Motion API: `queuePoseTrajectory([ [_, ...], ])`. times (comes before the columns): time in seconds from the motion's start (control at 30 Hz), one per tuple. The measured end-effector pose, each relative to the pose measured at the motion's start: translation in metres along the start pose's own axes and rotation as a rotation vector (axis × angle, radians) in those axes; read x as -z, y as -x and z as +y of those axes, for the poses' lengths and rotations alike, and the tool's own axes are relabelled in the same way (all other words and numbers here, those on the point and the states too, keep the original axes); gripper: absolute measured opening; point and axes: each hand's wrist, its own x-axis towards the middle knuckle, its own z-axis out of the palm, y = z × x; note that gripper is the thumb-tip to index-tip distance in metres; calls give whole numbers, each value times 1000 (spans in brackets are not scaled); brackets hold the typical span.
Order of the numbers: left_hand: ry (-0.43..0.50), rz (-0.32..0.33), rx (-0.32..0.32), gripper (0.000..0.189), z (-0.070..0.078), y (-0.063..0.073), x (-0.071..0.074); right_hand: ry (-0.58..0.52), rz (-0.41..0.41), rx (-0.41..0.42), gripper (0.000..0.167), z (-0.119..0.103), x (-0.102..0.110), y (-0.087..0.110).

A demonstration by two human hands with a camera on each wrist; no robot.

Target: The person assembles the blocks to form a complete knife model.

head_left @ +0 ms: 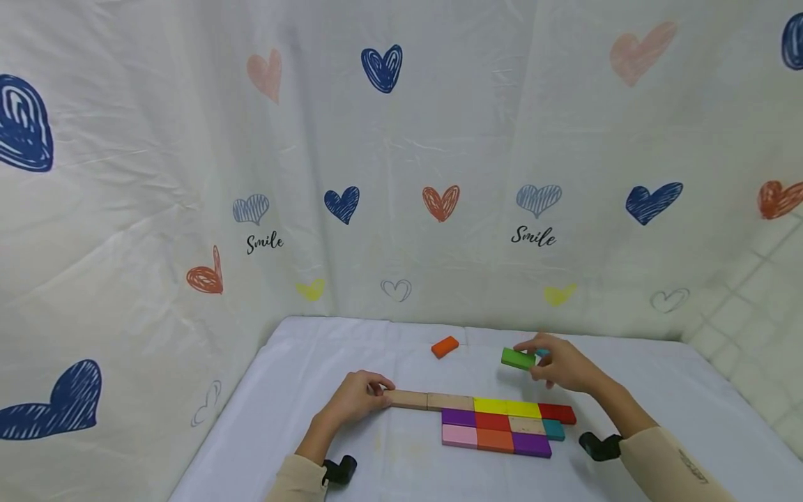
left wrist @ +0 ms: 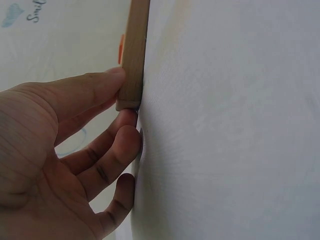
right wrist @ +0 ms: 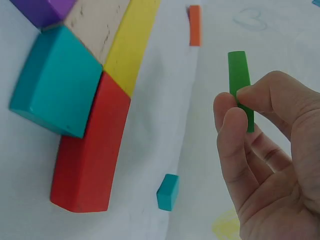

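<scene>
My left hand (head_left: 354, 397) pinches the left end of a plain wooden block (head_left: 406, 399). In the left wrist view its thumb touches the block's side and curled fingers sit by the end face. That block lies end to end with another wooden block (head_left: 450, 402), in line with two yellow blocks (head_left: 507, 408) and a red block (head_left: 557, 413). Above the table, my right hand (head_left: 564, 362) holds a green block (right wrist: 239, 72) between thumb and fingers. Partly hidden behind that hand in the head view is a loose teal block (right wrist: 168, 192).
Below the top row lie two shorter rows, including a purple block (head_left: 459, 417), a teal block (head_left: 553, 429), a pink block (head_left: 459, 436) and an orange block (head_left: 495, 440). A separate orange block (head_left: 445, 346) lies near the back edge of the white-covered table (head_left: 251, 432). A heart-printed curtain (head_left: 401, 139) hangs behind.
</scene>
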Motion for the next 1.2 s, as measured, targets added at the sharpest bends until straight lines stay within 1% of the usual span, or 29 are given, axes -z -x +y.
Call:
queuePoseTrajectory([
  [0.17, -1, -2, 1, 16, -1, 0, 0, -33, -37, 28, 47, -8, -5, 17],
  [0.2, -3, -3, 0, 16, -1, 0, 0, -37, -48, 45, 47, -9, -6, 20],
  [0.4, -8, -6, -4, 17, 0, -1, 1, -11, -90, 109, 43, -16, -16, 38],
  [0.47, -8, -6, -10, 17, -1, -1, 0, -9, -99, 116, 42, -18, -21, 43],
  [0.63, -10, -4, -19, 17, -1, 0, -1, -36, -133, 155, 41, -21, -33, 57],
  [0.73, -8, -4, -14, 17, -1, 0, 0, -72, -157, 160, 40, -24, -41, 64],
  [0.8, -8, -2, -19, 17, -1, 0, 0, -97, -173, 163, 40, -26, -46, 68],
  [0.9, -11, -2, -10, 17, 0, 0, 0, -120, -189, 169, 41, -28, -53, 72],
  [1.1, -6, -5, -8, 17, 0, 0, 0, -86, -192, 215, 39, -30, -72, 77],
  [1.2, -2, -4, -18, 17, -1, 0, 0, -84, -207, 200, 41, -34, -81, 77],
])
